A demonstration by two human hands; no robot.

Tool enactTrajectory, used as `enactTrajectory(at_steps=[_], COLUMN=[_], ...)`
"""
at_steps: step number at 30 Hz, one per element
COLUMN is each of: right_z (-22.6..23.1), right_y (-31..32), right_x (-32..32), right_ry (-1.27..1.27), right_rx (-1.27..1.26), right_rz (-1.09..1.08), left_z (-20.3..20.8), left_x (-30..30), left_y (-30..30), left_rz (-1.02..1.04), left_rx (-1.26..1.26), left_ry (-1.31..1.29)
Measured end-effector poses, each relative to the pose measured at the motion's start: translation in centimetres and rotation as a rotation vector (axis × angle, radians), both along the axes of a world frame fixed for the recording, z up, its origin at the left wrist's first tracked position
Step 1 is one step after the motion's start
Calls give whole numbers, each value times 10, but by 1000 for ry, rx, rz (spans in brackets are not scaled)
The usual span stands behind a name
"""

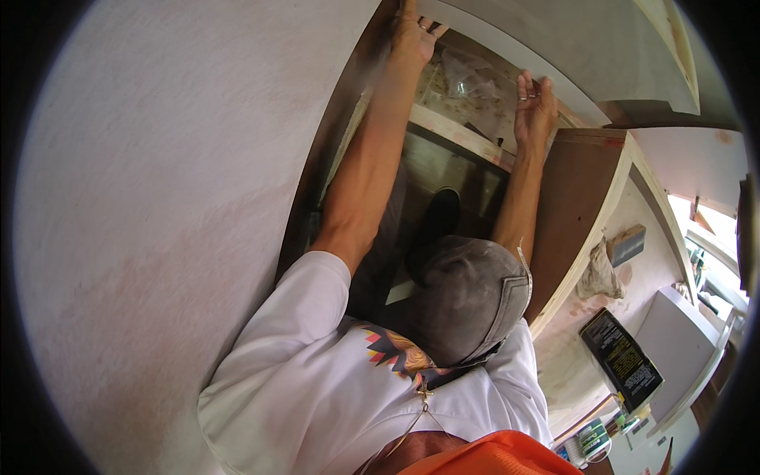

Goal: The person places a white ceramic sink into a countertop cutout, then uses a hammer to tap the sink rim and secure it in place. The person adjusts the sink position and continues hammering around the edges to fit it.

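A long, pale grey-white panel [546,70] crosses the far side, its near edge bent by the lens. My left hand [415,38] reaches to the panel's left end, with the thumb up along the dark side and the other fingers curled at the edge. Farther right, my right hand [536,115] grips the same near edge, its fingers bent and partly hidden. Both arms stretch out over an open wooden cabinet frame [459,131]. Inside the frame, beyond its front rail, lies a clear plastic bag [467,77] on a speckled surface.
A large pale board [174,198] fills the left side. My raised knee [467,293] is between my arms. On the right stands a wooden cabinet [582,190], with a cloth pouch [600,273], a sanding block [627,245] and a black-and-yellow box [621,358] on its pale side.
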State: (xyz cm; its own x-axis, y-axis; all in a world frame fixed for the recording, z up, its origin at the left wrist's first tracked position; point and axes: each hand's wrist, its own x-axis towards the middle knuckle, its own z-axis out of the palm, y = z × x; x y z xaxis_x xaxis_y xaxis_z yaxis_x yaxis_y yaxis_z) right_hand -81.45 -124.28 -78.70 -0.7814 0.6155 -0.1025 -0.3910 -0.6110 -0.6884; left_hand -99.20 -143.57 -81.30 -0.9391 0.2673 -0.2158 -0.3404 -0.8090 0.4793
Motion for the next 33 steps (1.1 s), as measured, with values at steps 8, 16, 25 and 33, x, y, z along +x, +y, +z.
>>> enactTrajectory(at_steps=[8, 16, 25, 33], right_z=[2, -1, -6, -11], right_y=[-1, 3, 4, 8], right_x=[-1, -2, -1, -5], right_ry=[-28, -31, -18, -12], right_rx=[41, 25, -10, -22], right_rz=[-12, -14, -17, 6], left_z=[11, 12, 15, 19], left_x=[7, 15, 18, 22], left_y=[-2, 6, 15, 12], left_rz=[1, 2, 68, 93], left_rx=[-18, -96, -181, -162], left_ry=[6, 83, -19, -93])
